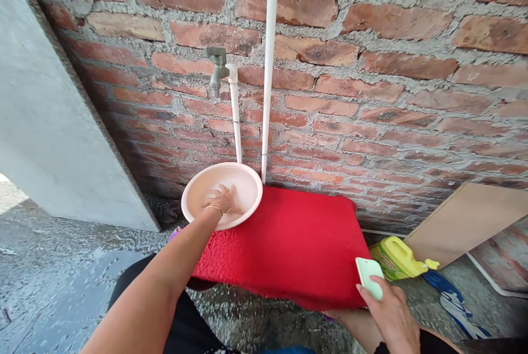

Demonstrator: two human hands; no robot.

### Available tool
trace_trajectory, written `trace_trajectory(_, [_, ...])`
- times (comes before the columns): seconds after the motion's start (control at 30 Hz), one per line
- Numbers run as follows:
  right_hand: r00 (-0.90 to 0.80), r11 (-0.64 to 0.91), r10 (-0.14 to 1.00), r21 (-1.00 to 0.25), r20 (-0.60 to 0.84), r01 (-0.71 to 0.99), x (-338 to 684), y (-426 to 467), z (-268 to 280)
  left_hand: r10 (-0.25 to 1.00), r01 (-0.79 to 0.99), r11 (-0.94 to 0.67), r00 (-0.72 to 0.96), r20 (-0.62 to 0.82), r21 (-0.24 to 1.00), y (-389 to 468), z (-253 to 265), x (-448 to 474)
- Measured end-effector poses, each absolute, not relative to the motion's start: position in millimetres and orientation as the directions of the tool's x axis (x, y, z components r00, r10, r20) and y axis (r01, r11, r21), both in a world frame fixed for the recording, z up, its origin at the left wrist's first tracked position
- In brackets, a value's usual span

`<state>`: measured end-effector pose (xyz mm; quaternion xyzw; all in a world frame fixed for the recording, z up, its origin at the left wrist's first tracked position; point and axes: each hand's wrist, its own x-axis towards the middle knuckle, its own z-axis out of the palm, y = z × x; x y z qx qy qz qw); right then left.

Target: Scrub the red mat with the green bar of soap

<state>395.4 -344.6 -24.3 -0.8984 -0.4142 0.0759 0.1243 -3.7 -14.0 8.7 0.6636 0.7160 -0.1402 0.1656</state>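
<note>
My left hand (223, 200) dips into a pale pink basin (190, 192) of water, fingers spread and holding nothing. A thin bracelet (215, 209) circles that wrist. The basin stands on the far left corner of a red cloth (305, 238), which is draped over a low bench or table. At the cloth's right front edge, my right hand (391, 310) is closed around a pale green scrub brush (370, 277). The brush's smooth back, with a small hole at one corner, faces up; its underside is hidden.
A metal tap (216, 71) on a white pipe and a taller white pipe (270, 40) stand against the brick wall (350, 84). A grey slab (74, 95) leans at left above wet floor. At right are a yellow detergent jug (398, 258), blue sandals (457, 304) and a tan board (466, 222).
</note>
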Motion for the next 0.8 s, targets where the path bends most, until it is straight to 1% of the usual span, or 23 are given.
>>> trace_trajectory(0.03, [0.665, -0.642, 0.747, -0.285, -0.025, 0.711, 396.7, -348.4, -23.2, 0.905, 0.997, 0.08, -0.063, -0.422, 0.022, -14.3, 9.5, -3.7])
trace_trajectory(0.1, [0.635, -0.602, 0.773, -0.331, -0.01, 0.727, 385.0, -353.0, -22.9, 0.904, 0.996, 0.084, -0.066, -0.422, 0.023, -14.7, 10.8, -4.0])
trace_trajectory(0.17, [0.52, -0.472, 0.854, -0.415, 0.004, 0.778, 358.6, -354.9, -25.2, 0.9, 0.997, 0.079, -0.063, -0.432, 0.019, -14.6, 11.2, -4.5])
trace_trajectory(0.23, [0.365, -0.319, 0.931, -0.484, 0.001, 0.815, 328.6, -356.1, -29.1, 0.898, 0.997, 0.075, -0.064, -0.435, 0.008, -13.9, 10.1, -5.6])
trace_trajectory(0.3, [0.253, -0.225, 0.967, -0.512, -0.015, 0.829, 308.1, -358.4, -33.1, 0.898, 0.998, 0.061, -0.056, -0.436, -0.003, -12.3, 7.4, -7.0])
trace_trajectory(0.33, [0.235, -0.212, 0.972, -0.509, -0.02, 0.834, 304.4, -360.3, -34.7, 0.9, 0.998, 0.054, -0.053, -0.434, -0.009, -11.2, 5.4, -7.8])
trace_trajectory(0.4, [0.274, -0.249, 0.962, -0.481, -0.02, 0.84, 311.4, -366.5, -36.8, 0.901, 0.999, 0.05, -0.053, -0.43, -0.019, -8.5, 0.6, -9.2])
trace_trajectory(0.47, [0.373, -0.343, 0.928, -0.423, -0.013, 0.839, 333.4, -375.7, -37.5, 0.906, 0.998, 0.056, -0.059, -0.419, -0.021, -5.8, -4.1, -10.2])
trace_trajectory(0.63, [0.575, -0.564, 0.818, -0.187, 0.01, 0.805, 392.8, -398.1, -31.1, 0.907, 0.999, 0.047, -0.051, -0.418, -0.02, -4.0, -7.6, -11.6])
trace_trajectory(0.7, [0.629, -0.623, 0.777, -0.117, 0.023, 0.773, 400.3, -398.2, -25.4, 0.906, 0.999, 0.04, -0.044, -0.421, -0.019, -5.2, -4.8, -11.8])
trace_trajectory(0.73, [0.643, -0.637, 0.766, -0.104, 0.027, 0.764, 399.8, -395.1, -22.3, 0.907, 0.999, 0.038, -0.04, -0.419, -0.013, -6.0, -3.0, -11.7])
trace_trajectory(0.8, [0.619, -0.611, 0.785, -0.128, 0.031, 0.781, 392.6, -383.2, -16.9, 0.913, 0.999, 0.036, -0.032, -0.407, 0.004, -7.6, 0.5, -11.5])
